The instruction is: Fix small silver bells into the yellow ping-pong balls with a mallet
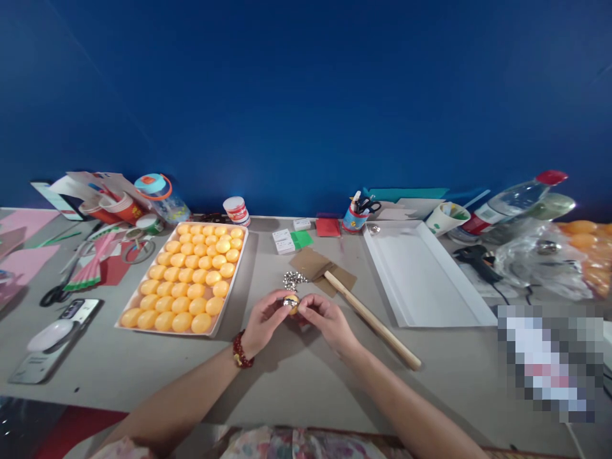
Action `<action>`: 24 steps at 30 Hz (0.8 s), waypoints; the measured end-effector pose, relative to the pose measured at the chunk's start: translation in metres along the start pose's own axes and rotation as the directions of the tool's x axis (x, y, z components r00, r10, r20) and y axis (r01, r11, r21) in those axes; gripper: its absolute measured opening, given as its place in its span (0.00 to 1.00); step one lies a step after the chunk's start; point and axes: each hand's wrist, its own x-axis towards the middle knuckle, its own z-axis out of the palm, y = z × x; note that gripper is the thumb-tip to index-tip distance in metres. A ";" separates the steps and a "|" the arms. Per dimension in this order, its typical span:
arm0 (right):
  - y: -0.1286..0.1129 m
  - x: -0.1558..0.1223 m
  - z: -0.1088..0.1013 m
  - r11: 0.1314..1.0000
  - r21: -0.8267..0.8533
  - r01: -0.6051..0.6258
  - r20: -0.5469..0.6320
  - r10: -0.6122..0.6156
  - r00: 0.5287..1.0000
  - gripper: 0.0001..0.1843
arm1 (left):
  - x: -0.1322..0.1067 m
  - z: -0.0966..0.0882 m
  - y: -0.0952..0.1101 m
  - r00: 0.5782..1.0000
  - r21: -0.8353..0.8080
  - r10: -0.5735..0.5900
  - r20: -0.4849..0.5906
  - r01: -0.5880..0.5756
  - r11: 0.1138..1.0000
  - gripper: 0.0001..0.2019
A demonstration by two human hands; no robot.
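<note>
My left hand (pixel 268 319) and my right hand (pixel 327 319) meet at the middle of the table. Between them, fingertips pinch a small ball (pixel 291 302) that looks silvery on top and orange at the side; its lower part is hidden by fingers. A small pile of shiny silver beads (pixel 293 279) lies just beyond the ball. To the left is a shallow box (pixel 215 324) full of orange balls (pixel 180 275) in rows, with a gap near its right side. A wooden stick (pixel 375 320) rests at an angle right of my right hand, its far end over brown sheets (pixel 313 264).
An open white tray (pixel 425 274) stands at the right, with a silver piece (pixel 374 228) at its far left corner. Beyond it are a plastic bottle (pixel 507 207) and a black glue gun (pixel 478 264). Scissors (pixel 56 294) and a phone (pixel 57 344) lie at left.
</note>
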 end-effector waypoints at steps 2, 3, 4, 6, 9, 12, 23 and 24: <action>0.000 0.000 0.000 1.000 0.005 0.000 0.003 0.000 1.000 0.17 | 0.000 0.000 -0.001 1.000 -0.002 -0.006 -0.001 0.006 1.000 0.15; 0.000 0.000 0.000 1.000 0.007 -0.001 0.005 0.001 1.000 0.17 | 0.000 0.000 -0.001 1.000 -0.003 -0.012 -0.004 0.012 1.000 0.15; 0.000 -0.001 0.000 1.000 0.007 -0.001 0.005 0.001 1.000 0.17 | 0.000 0.000 -0.001 1.000 -0.003 -0.017 -0.006 0.017 1.000 0.15; -0.001 -0.001 0.001 1.000 0.003 0.000 0.001 0.000 1.000 0.17 | 0.000 0.000 -0.001 1.000 0.000 -0.023 -0.013 0.023 1.000 0.14; -0.001 -0.001 0.001 1.000 -0.014 0.009 -0.010 -0.009 1.000 0.17 | -0.001 0.000 -0.001 1.000 0.001 -0.025 -0.017 0.025 1.000 0.14; 0.001 -0.001 0.001 0.999 -0.047 0.020 -0.016 -0.021 1.000 0.17 | 0.000 0.000 -0.001 1.000 0.000 -0.023 -0.018 0.023 1.000 0.14; 0.015 0.000 -0.002 0.972 -0.197 0.126 -0.019 -0.132 0.991 0.16 | -0.001 0.000 -0.001 1.000 0.034 0.006 -0.026 -0.005 0.999 0.14; 0.015 0.000 -0.003 0.971 -0.203 0.126 -0.023 -0.133 0.991 0.16 | -0.001 0.000 -0.001 1.000 0.039 0.010 -0.026 -0.009 0.999 0.14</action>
